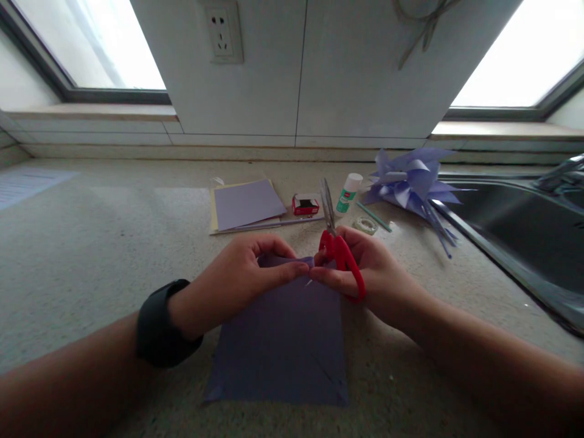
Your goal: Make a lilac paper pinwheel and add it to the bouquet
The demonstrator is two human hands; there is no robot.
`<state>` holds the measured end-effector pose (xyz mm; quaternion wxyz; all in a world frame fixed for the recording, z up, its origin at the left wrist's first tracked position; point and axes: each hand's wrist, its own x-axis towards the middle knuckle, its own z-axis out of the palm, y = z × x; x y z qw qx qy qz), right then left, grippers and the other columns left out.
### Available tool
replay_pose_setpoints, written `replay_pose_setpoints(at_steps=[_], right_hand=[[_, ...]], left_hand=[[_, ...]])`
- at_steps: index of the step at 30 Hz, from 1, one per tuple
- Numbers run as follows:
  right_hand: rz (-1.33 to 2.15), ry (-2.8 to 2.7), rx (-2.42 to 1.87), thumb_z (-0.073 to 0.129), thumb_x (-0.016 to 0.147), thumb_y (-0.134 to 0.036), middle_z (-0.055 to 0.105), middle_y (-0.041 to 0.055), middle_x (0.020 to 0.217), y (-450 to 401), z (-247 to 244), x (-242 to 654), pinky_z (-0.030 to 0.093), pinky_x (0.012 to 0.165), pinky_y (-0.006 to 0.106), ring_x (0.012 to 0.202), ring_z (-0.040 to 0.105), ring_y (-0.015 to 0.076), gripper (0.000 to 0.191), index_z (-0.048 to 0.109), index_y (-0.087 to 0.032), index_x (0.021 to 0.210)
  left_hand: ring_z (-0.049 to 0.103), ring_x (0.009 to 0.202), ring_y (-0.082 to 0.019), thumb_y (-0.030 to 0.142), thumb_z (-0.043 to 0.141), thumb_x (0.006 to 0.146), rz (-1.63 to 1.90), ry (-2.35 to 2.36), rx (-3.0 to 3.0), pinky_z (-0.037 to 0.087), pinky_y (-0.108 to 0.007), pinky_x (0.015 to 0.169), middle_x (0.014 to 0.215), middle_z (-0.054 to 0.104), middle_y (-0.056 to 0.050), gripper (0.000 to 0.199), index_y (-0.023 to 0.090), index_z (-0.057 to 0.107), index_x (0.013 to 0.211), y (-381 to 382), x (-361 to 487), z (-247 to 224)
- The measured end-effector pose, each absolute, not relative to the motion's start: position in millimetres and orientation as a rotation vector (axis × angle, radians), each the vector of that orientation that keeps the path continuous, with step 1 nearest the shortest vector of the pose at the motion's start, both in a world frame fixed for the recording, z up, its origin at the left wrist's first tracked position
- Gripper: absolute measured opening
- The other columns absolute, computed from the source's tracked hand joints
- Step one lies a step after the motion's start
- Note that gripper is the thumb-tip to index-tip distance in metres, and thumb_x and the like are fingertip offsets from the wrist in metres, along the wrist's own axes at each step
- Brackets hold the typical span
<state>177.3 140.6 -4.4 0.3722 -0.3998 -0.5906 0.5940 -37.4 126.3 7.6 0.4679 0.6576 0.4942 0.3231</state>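
A purple paper sheet lies on the counter in front of me, its far edge raised and bent. My left hand pinches that far edge between thumb and fingers. Close beside it, my right hand has its thumb and fingertips at the paper's far right corner. Red-handled scissors hang in the right hand, blades pointing up and away. Slits show near the sheet's lower right corner. The fingertips of both hands nearly touch.
Behind the hands are stacked purple sheets, a red box, a glue stick, a tape roll and a green stick. Purple pinwheels lie beside the sink at right.
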Motion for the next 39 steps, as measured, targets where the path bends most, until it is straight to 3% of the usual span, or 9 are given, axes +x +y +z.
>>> replay_pose_setpoints(at_steps=[3,9,15,22,26,32,39], right_hand=[[1.532,-1.475,-1.019,0.086,0.069,-0.027,0.070,-0.0006,0.080,140,-4,177,0.050,0.058,0.023,0.067,0.064,0.0119,0.030,0.059,-0.021,0.081],[1.627,-1.450,-0.984,0.083,0.071,-0.024,0.072,0.0002,0.080,138,-6,179,0.049,0.055,0.023,0.065,0.064,0.0116,0.028,0.058,-0.022,0.082],[1.576,-1.492,-1.004,0.082,0.071,-0.024,0.064,-0.0041,0.068,136,-4,177,0.044,0.050,0.022,0.057,0.059,0.0095,0.026,0.058,-0.022,0.078],[1.563,-1.498,-1.004,0.080,0.068,-0.014,0.070,-0.0021,0.074,134,-2,176,0.047,0.052,0.021,0.061,0.063,0.0105,0.026,0.058,-0.022,0.078],[1.534,-1.524,-1.015,0.081,0.069,-0.017,0.068,-0.0026,0.072,133,-2,175,0.048,0.052,0.022,0.062,0.064,0.0117,0.025,0.058,-0.023,0.077],[1.529,-1.520,-1.029,0.085,0.070,-0.028,0.071,-0.0001,0.080,135,-3,177,0.051,0.054,0.024,0.064,0.065,0.0124,0.029,0.058,-0.023,0.080],[1.465,-1.512,-1.017,0.086,0.068,-0.027,0.067,-0.0024,0.073,134,-1,176,0.051,0.054,0.022,0.062,0.064,0.0109,0.030,0.058,-0.022,0.076]], left_hand=[[0.055,0.061,-0.010,0.051,0.078,0.079,0.758,1.165,1.500,0.040,-0.019,0.052,0.074,0.067,0.003,0.032,0.020,0.072,0.084,127,-36,3],[0.060,0.069,-0.012,0.049,0.074,0.085,0.784,1.090,1.458,0.045,-0.020,0.059,0.080,0.071,0.001,0.027,0.022,0.075,0.086,126,-36,-4],[0.061,0.068,-0.013,0.047,0.075,0.083,0.802,1.123,1.476,0.046,-0.021,0.059,0.078,0.072,0.000,0.026,0.021,0.076,0.083,124,-35,-3],[0.060,0.067,-0.012,0.045,0.079,0.080,0.804,1.161,1.501,0.043,-0.020,0.058,0.077,0.071,0.002,0.024,0.022,0.075,0.085,122,-34,-7],[0.060,0.067,-0.013,0.040,0.077,0.082,0.812,1.170,1.532,0.043,-0.021,0.058,0.076,0.071,0.001,0.019,0.021,0.075,0.082,121,-33,-7],[0.059,0.065,-0.012,0.046,0.077,0.082,0.819,1.175,1.522,0.042,-0.021,0.057,0.075,0.070,0.002,0.025,0.021,0.075,0.081,123,-34,-5],[0.058,0.066,-0.011,0.044,0.078,0.082,0.824,1.161,1.511,0.041,-0.020,0.057,0.075,0.070,0.003,0.021,0.023,0.075,0.081,121,-33,-8]])
